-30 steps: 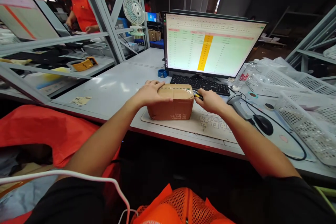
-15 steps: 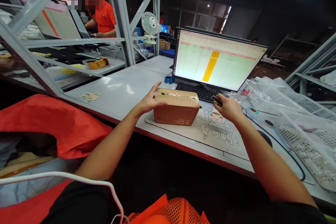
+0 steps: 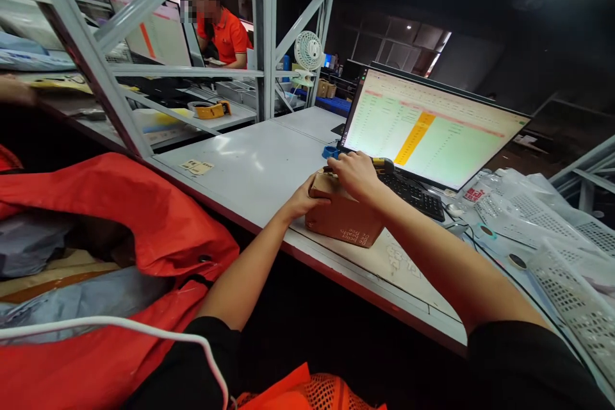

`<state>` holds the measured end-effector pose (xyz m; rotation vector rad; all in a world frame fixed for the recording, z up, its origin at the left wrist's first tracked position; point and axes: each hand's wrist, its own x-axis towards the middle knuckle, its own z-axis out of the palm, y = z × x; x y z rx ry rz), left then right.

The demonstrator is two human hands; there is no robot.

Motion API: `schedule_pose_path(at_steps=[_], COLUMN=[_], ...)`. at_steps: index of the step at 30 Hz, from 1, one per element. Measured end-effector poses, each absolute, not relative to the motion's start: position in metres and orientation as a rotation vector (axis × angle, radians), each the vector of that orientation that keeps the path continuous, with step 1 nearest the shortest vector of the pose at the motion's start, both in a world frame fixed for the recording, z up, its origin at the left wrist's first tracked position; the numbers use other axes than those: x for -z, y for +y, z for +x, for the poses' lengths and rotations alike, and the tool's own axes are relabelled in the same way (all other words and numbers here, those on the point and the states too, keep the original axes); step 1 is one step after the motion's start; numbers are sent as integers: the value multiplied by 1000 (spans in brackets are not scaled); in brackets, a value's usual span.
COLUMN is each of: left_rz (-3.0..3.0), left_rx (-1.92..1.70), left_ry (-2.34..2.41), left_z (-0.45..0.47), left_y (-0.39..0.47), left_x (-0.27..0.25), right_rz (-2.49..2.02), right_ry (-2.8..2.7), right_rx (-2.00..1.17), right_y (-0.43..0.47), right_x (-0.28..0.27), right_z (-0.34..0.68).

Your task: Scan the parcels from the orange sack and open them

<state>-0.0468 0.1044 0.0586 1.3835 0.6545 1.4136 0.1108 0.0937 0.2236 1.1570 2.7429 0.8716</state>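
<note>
A brown cardboard box (image 3: 343,225) rests on the printed desk mat (image 3: 398,269) near the table's front edge. My left hand (image 3: 301,200) grips the box's left end, thumb along the front face and fingers at the upper edge. Over the box top is my right hand (image 3: 356,175), closed around a yellow and black utility knife (image 3: 384,165). The knife's handle sticks out to the right of the hand. Its front end lies near the box's left top edge, and the blade is hidden by my fingers.
Behind the box stand a keyboard (image 3: 416,197) and a monitor (image 3: 437,125). White perforated baskets (image 3: 571,295) and plastic bags are on the right. A large red bag (image 3: 158,205) hangs open at left. Beyond the metal frame (image 3: 264,32) sits a person in orange (image 3: 230,38).
My right hand has moved left with the utility knife, from beside the keyboard onto the box top. My left hand has closed on the box's left end. The camera view has turned left.
</note>
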Motion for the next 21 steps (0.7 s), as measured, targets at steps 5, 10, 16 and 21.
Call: schedule_pose_path(at_steps=[5, 10, 16, 21], left_rz=[1426, 1462, 1399, 1417], left_rx=[-1409, -1431, -1403, -1417], left_ry=[667, 696, 652, 660], left_z=[-49, -50, -48, -48], left_y=[108, 106, 100, 102], left_x=[-51, -50, -55, -56], right_rz=[1107, 998, 1012, 1089], right_ry=[2700, 2699, 2622, 2554], right_rx=[-907, -894, -850, -789], right_y=[91, 89, 88, 80], right_x=[-220, -222, -235, -240], right_z=[111, 115, 132, 171])
